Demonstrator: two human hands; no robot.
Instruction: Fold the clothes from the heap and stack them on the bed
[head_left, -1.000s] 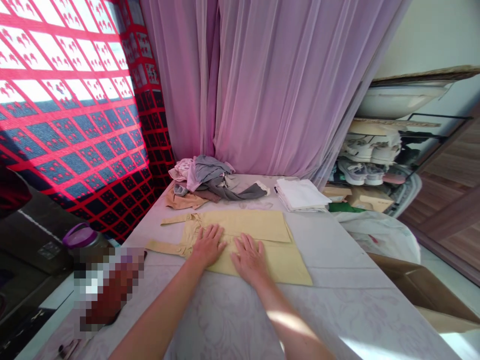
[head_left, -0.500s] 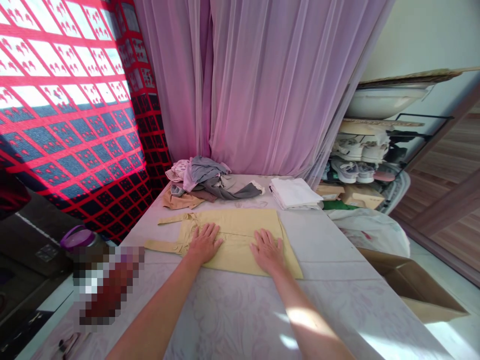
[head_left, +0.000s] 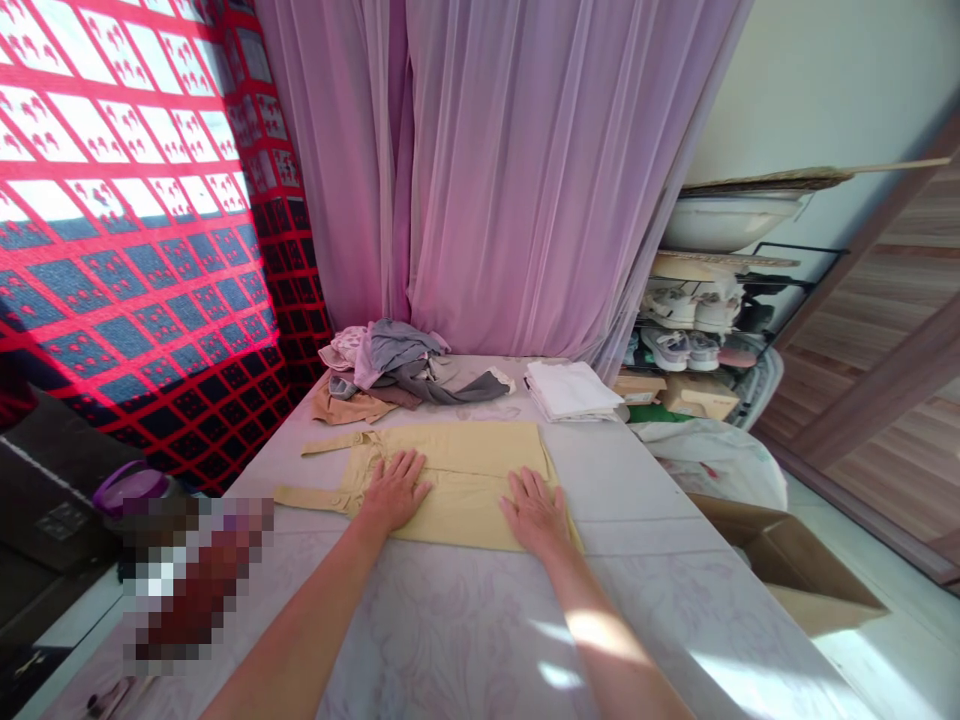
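A yellow pinafore dress point(head_left: 465, 440) with two buttoned shoulder straps lies flat on the cloth-covered surface, straps pointing left and wide hem to the right. My left hand point(head_left: 394, 492) rests palm down near its gathered top, fingers spread. On the lower right part, close to the hem, my right hand point(head_left: 536, 512) also presses flat with fingers apart. Neither hand grips the fabric. Parts of the dress are hidden under both palms.
A heap of crumpled clothes point(head_left: 405, 350) lies at the back left, a folded white cloth stack point(head_left: 574, 388) at the back right. An open cardboard box point(head_left: 817, 560) and a shoe rack point(head_left: 697, 320) stand right. A blurred reddish item point(head_left: 202, 590) is at front left.
My right hand has slid slightly right across the dress, nearer the hem. My left hand stays at the gathered top. The whole view has shifted a little.
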